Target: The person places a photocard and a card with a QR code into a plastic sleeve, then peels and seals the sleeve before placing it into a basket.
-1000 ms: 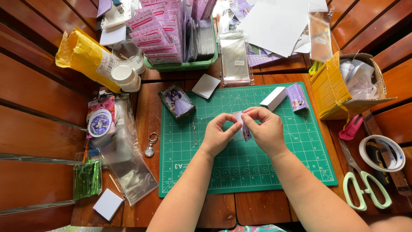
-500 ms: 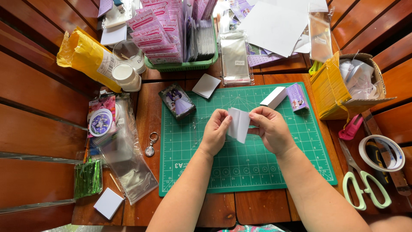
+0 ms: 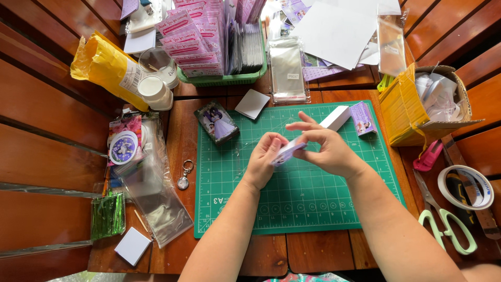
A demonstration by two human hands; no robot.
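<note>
Both hands meet over the green mat in the head view. I see my left hand and my right hand close together, and both pinch one small card between the fingertips. The card is white with a bit of purple on it. It is held up above the middle of the mat and does not touch it.

Half a second ago the card stood up tall and I could see its wide white face. Now it is tipped flat, so I see mostly its thin edge. The hands have also come nearer to each other. I think that means the card is being turned or folded, and the work on it is not done.

On the top edge of the mat lies a white box, and a small purple card leans just beside it. On the top left corner of the mat lies a dark picture card. A white square lies just above the mat. Left of the mat is a key ring and a clear bag. Right of the mat are green scissors and a roll of tape. Above the mat stands a green basket full of cards.
</note>
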